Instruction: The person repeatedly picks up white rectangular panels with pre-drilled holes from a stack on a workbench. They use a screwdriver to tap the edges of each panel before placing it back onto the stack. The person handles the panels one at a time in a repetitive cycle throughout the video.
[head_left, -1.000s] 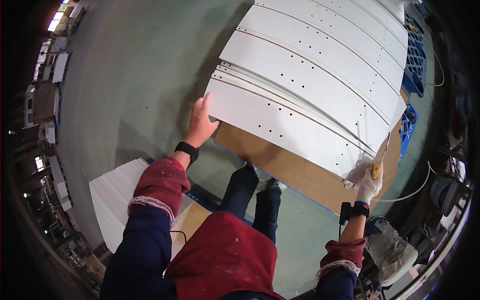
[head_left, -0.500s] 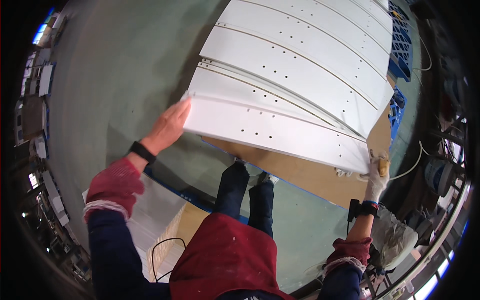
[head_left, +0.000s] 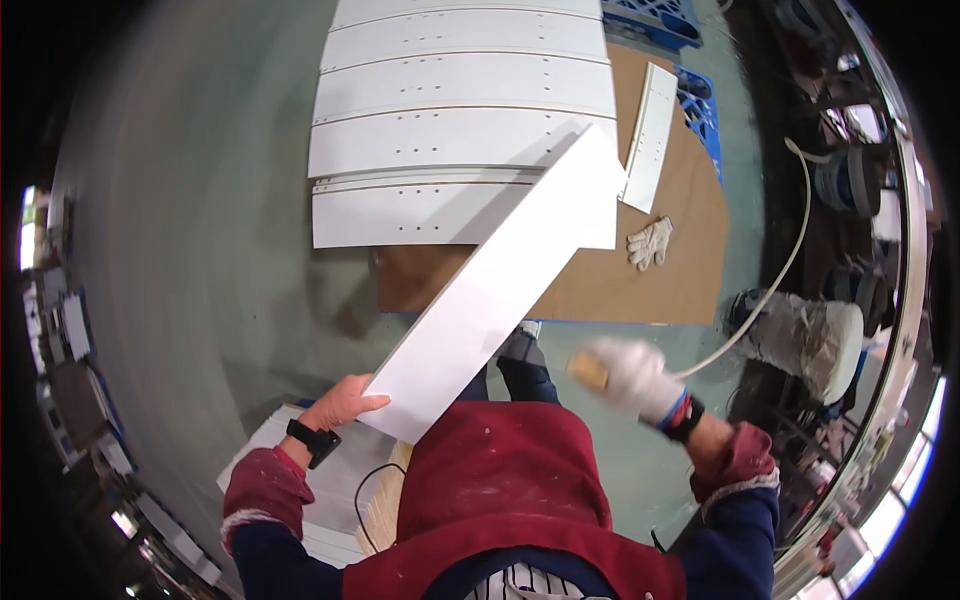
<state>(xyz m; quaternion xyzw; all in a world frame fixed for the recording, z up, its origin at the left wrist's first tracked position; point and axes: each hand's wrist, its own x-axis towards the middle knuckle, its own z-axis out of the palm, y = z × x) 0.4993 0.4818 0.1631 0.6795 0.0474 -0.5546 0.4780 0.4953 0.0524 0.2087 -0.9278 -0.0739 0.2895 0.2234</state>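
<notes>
So, a long white panel (head_left: 500,290) is being held up at a slant over the floor, its near end being gripped by the bare left hand (head_left: 340,402) with the fingers curled over the edge and the thumb underneath, while the far end is reaching out above the row of white drilled boards (head_left: 460,140) being laid side by side on the floor. It is probably being carried low and angled like that so one hand can manage the length. The gloved right hand (head_left: 632,378) is being kept closed around a small tan block (head_left: 590,371) (looks like a sanding block, too blurred to be sure), held clear of the panel's right side. A sheet of brown cardboard (head_left: 690,260) is being used under the boards, likely to spare the finish, and a spare white glove (head_left: 650,242) is lying on it. A short white piece (head_left: 650,135) is being left beside a blue crate (head_left: 705,110). No labels or signs can be made out; a pale hose (head_left: 780,280) is curving past a wrapped bundle (head_left: 810,335).
</notes>
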